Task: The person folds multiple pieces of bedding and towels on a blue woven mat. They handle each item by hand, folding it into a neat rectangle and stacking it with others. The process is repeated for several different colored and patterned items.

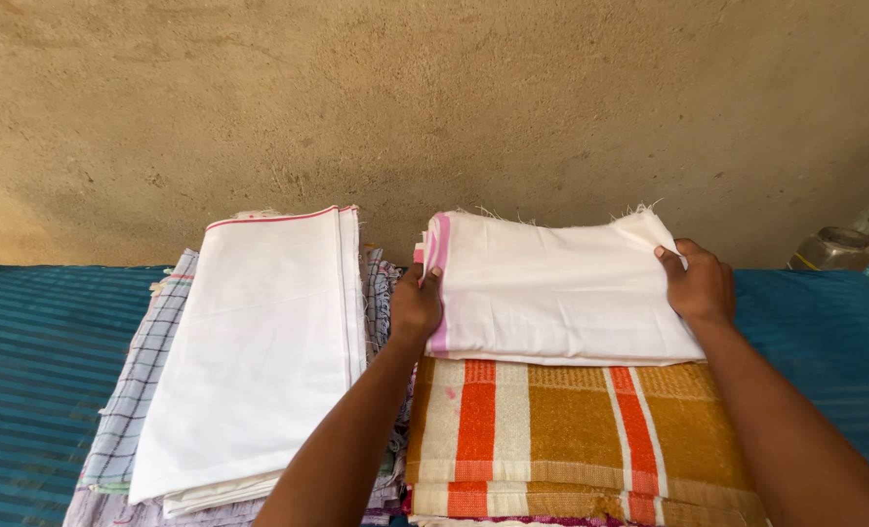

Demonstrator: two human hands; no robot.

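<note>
White folded cloth with a pink band along its left edge lies right of centre in the frame, resting on top of a towel striped in mustard, cream and orange. Its far edge is frayed, with loose threads sticking up, and the surface is smooth apart from a soft crease near the far right corner.

Nearest the camera, both forearms come up from the bottom edge. The left hand is closed over the cloth's left edge, fingers curled onto the pink band. The right hand grips the far right corner, thumb on top and fingers tucked out of sight (so how tightly they pinch cannot be told).

Left of centre sits a second pile: a white folded sheet with a thin red line along its far edge, lying on checked cloths in pale blue and lilac. The two piles are just beside each other, with the left forearm crossing the gap.

Everything rests on a teal striped cover that spans the lower half of the frame. At the far right edge stands a small clear jar with a metal lid. Beyond it all rises a rough tan plaster wall.
</note>
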